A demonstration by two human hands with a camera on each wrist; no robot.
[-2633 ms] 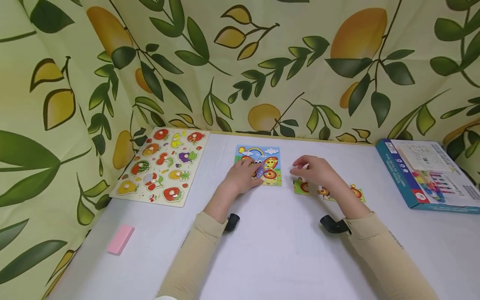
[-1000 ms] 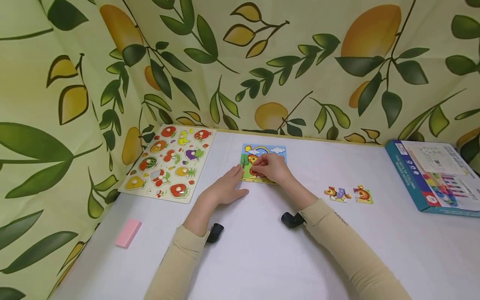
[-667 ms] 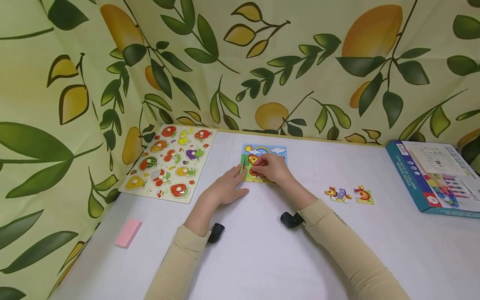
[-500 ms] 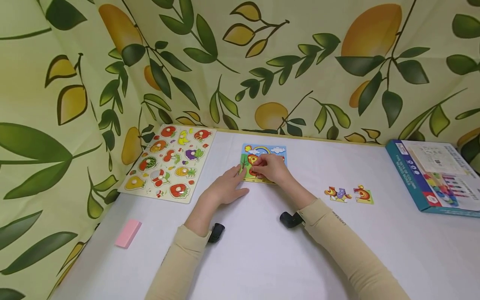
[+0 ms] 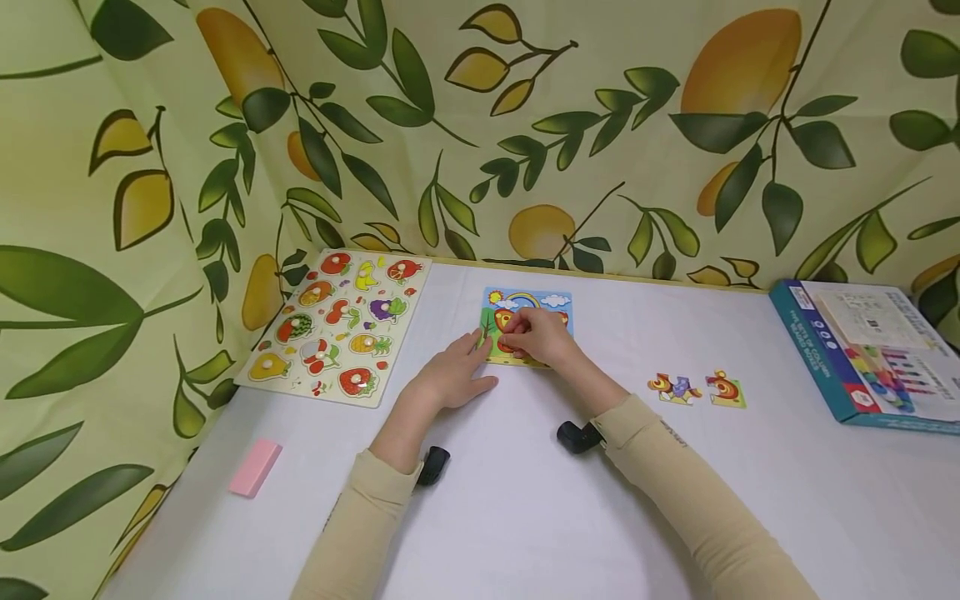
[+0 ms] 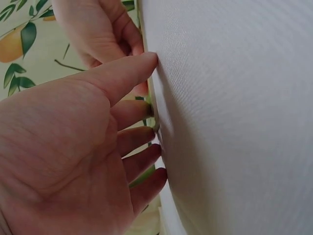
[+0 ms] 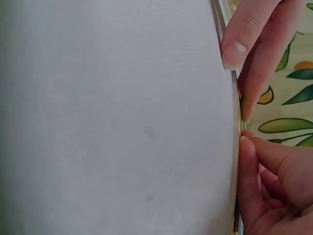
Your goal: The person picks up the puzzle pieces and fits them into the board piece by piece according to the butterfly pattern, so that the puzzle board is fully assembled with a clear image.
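A butterfly jigsaw board with sun, rainbow and clouds lies at the middle back of the table. My right hand is over its centre, thumb and index finger brought together on a small puzzle piece, mostly hidden by the fingers. In the right wrist view those pinching fingers are low at the board's edge. With fingers extended, my left hand rests its fingertips along the board's left edge; the left wrist view shows its palm and spread thumb. Two loose butterfly pieces lie to the right.
A fruit peg puzzle lies at the back left. Nearer the front left is a pink block. A blue-edged box stands at the right. A fruit-patterned cloth hangs along the table's back and left.
My right hand has gone left from beside the board to over it, and the leftmost loose piece is gone from the table. My left hand has shifted to the board's left edge. The last half second shows little motion.
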